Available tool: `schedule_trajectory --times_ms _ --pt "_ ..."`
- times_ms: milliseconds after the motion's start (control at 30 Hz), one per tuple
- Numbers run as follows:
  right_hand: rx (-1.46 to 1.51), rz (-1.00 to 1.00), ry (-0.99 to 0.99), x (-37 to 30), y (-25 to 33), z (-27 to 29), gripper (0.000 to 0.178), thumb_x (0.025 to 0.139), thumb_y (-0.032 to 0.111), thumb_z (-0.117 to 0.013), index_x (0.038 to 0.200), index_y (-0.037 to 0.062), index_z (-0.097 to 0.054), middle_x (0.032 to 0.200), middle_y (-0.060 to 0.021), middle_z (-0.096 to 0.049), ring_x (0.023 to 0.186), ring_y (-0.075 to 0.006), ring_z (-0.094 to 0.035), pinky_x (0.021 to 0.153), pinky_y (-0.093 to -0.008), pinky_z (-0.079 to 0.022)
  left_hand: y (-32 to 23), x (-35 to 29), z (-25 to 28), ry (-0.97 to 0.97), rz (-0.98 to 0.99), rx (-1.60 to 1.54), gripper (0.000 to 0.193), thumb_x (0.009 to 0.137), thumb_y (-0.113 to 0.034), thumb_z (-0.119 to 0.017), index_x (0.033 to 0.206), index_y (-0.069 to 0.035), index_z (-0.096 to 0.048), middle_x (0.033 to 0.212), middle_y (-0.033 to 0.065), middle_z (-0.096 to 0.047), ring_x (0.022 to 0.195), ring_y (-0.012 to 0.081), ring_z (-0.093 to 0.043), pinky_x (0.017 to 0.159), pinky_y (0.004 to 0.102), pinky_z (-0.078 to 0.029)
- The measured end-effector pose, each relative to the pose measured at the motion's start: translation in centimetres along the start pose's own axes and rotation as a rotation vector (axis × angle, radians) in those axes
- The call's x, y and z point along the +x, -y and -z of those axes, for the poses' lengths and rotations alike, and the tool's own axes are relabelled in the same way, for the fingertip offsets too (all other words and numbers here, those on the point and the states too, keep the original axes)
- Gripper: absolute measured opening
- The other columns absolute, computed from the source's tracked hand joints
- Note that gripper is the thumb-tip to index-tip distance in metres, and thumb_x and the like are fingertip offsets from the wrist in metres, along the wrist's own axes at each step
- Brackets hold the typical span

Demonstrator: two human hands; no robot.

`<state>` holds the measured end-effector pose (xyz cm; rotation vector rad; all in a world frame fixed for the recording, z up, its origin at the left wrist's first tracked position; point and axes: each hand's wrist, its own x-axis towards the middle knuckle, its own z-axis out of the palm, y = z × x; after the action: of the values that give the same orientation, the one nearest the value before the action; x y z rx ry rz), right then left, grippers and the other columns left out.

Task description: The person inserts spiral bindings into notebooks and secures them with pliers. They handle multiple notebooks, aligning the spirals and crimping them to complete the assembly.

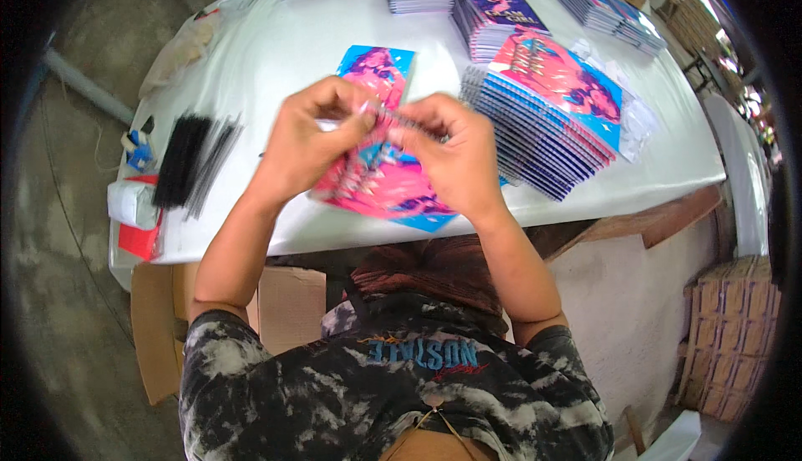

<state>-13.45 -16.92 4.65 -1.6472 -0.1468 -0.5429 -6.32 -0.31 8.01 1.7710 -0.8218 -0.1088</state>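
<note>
My left hand (322, 131) and my right hand (451, 148) meet over the table, both with their fingers pinched together. Between them runs a short dark spiral binding coil (407, 120), blurred, and my fingers cover its ends. Just below the hands a notebook (376, 189) with a pink and blue cover lies tilted, partly hidden and smeared by motion. Behind my hands another pink and blue cover (378, 73) lies on the table; whether it is a separate piece, I cannot tell. To the left rests a bundle of black binding coils (188, 160).
A tall stack of pink and blue spiral notebooks (547, 110) stands close to my right hand. More notebook stacks (497, 18) sit at the back of the white table (251, 68). At the left edge are a red and white package (138, 210) and a blue item (138, 152).
</note>
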Motion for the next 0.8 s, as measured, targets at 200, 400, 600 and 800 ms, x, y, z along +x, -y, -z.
schedule_trajectory --times_ms 200,400,600,800 --pt "0.461 0.522 -0.799 3.0 3.4 7.0 0.051 0.084 0.005 -0.061 0.125 -0.0016 -0.033 0.092 -0.0058 -0.055 0.086 -0.0127 -0.054 0.076 -0.0244 -0.044 -1.8 4.0 -4.3 -0.162 0.004 -0.15 0.061 0.086 -0.033 -0.059 0.129 0.003 -0.035 0.106 0.0183 -0.058 0.105 0.0233 -0.056 0.082 0.0329 -0.045" --pt "-0.875 0.035 -1.17 -0.4 0.3 13.7 0.034 0.082 0.005 -0.056 0.112 -0.0048 -0.044 0.109 -0.0183 -0.048 0.102 -0.0228 -0.048 0.089 -0.0374 -0.039 -2.0 13.2 -11.3 -0.183 -0.142 0.025 0.026 0.086 -0.026 -0.056 0.095 -0.001 -0.058 0.079 0.0065 -0.06 0.065 0.0163 -0.054 0.066 0.0296 -0.045" --pt "-0.437 0.224 -0.996 -2.4 -4.8 15.9 0.036 0.083 0.009 -0.048 0.118 -0.0028 -0.045 0.119 -0.0205 -0.048 0.11 -0.0258 -0.047 0.095 -0.0357 -0.034 5.9 12.7 -16.3 -0.401 -0.157 -0.138 0.013 0.081 -0.012 -0.059 0.079 0.0 -0.061 0.077 0.0092 -0.063 0.069 0.0142 -0.058 0.064 0.0274 -0.046" --pt "-0.483 0.132 -1.001 -3.2 -4.3 14.8 0.044 0.088 0.014 -0.044 0.128 -0.0025 -0.038 0.129 -0.02 -0.043 0.114 -0.0258 -0.045 0.099 -0.0354 -0.031 6.8 12.0 -14.7 -0.349 -0.161 -0.168 0.025 0.08 -0.01 -0.054 0.103 0.0 -0.057 0.096 0.0128 -0.062 0.09 0.0199 -0.058 0.08 0.031 -0.045"
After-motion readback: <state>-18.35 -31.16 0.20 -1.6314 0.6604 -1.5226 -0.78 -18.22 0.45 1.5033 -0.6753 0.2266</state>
